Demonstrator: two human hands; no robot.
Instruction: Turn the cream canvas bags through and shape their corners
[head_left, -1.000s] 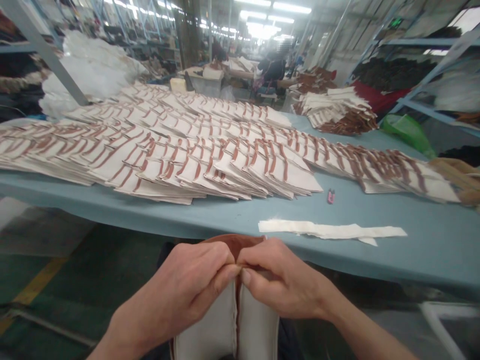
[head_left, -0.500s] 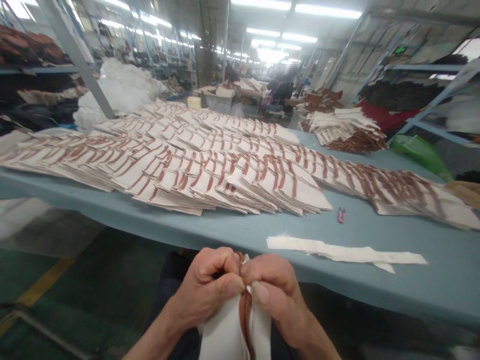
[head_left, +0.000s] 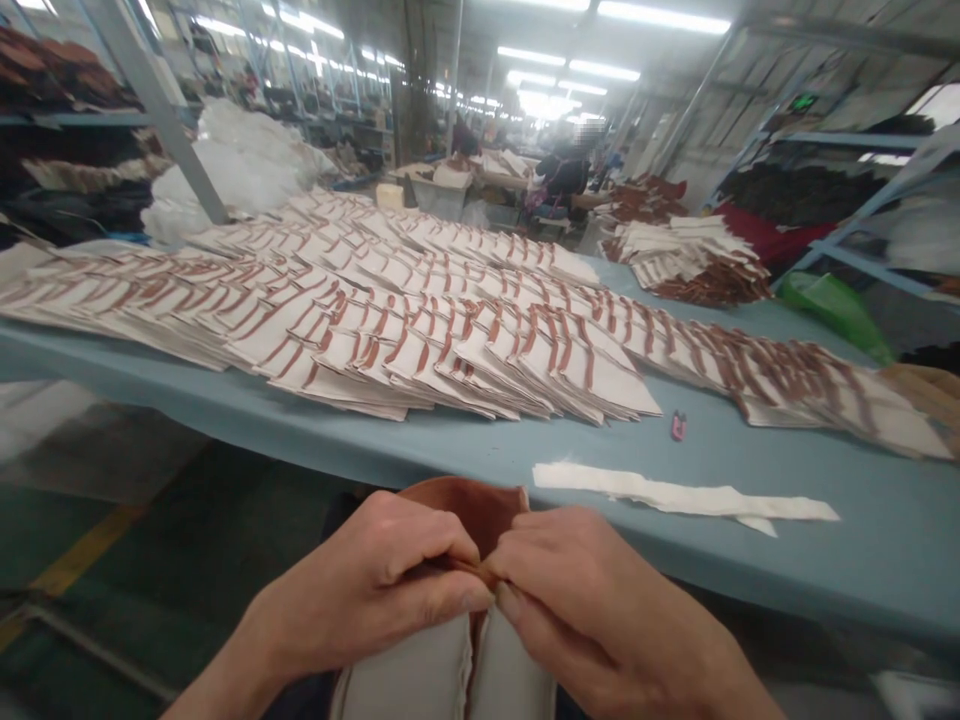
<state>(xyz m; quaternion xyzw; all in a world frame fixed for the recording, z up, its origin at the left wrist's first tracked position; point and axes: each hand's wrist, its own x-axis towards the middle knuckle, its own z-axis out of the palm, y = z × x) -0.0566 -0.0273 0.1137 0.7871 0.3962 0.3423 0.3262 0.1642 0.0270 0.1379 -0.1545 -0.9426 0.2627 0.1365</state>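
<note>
A white-backed brown leather piece lies over my lap below the table edge, its brown face showing in a curved flap beyond my fingers. My left hand pinches the brown edge from the left, thumb on top. From the right, my right hand grips the same edge, its fingertips almost touching the left ones. A dark seam runs down between two white panels under my hands. What the fingertips press on is partly hidden.
Overlapping rows of white pieces with brown strips cover much of the blue table. White cloth strips and small pink thread snips lie near the front edge. A person sits farther back.
My hands have spread and turned, with the wrists farther apart. The leather piece has opened out, so its brown face now shows behind my fingers.
</note>
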